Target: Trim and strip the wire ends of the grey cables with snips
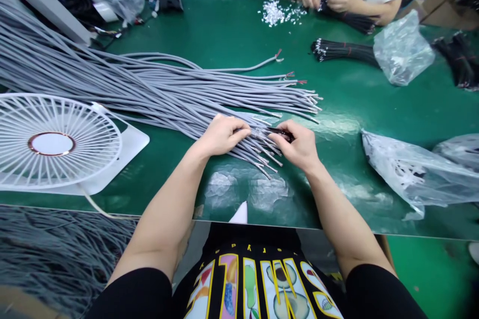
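Observation:
A large bundle of grey cables (160,84) runs from the left across the green table, its stripped ends fanned out near my hands. Over the front part of the bundle, my left hand (225,134) is closed, thumb and fingers pinched on a grey cable near its end. My right hand (297,143) is closed around a slim dark tool (279,133), whose tip points left toward that cable end. The tool's exact kind is partly hidden by my fingers. Several silvery cable ends (267,167) lie just below, between the two hands.
A white fan (62,144) lies at the left. Plastic bags (407,174) rest at the right, and black cable bundles (344,51) lie farther back. Across the table a person's hands (329,0) hold dark cables beside small white pieces (277,12). More grey cables (56,254) sit below the table edge.

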The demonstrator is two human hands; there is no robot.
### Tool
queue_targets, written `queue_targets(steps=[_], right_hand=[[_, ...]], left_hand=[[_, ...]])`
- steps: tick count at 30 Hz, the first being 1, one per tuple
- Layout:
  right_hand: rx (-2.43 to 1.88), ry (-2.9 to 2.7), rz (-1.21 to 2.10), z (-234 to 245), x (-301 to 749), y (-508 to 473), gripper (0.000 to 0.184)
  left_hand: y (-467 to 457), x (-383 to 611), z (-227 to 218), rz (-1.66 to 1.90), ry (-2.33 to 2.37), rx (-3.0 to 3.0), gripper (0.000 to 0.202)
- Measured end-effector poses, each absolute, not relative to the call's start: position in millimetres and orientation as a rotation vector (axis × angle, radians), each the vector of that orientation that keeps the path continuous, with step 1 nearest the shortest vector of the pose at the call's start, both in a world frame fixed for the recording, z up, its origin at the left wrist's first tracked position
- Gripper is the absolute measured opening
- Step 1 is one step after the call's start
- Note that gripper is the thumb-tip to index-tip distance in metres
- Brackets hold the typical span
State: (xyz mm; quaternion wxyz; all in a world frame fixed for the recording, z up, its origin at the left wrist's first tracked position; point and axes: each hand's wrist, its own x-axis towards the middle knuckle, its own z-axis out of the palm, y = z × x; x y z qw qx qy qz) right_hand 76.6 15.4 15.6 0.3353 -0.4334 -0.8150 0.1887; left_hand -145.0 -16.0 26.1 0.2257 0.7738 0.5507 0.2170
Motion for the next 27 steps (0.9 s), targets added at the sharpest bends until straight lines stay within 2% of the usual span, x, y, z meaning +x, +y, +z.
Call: queue_targets(steps=[8, 18, 27], right_hand=[[-1.081, -2.296, 0.346, 7, 66, 11, 0.017], [-0.964, -2.048, 0.638, 14, 59, 0, 0.016], [-1.081, -2.072, 0.488, 20, 78, 13, 0.014]], left_hand=[[-17, -147, 27, 0.604, 1.46, 2.196, 0.03], [-15, -145, 21, 0.593, 1.487, 2.205, 0.027], [-16, -152, 25, 0.765, 1.466, 2.187, 0.024]])
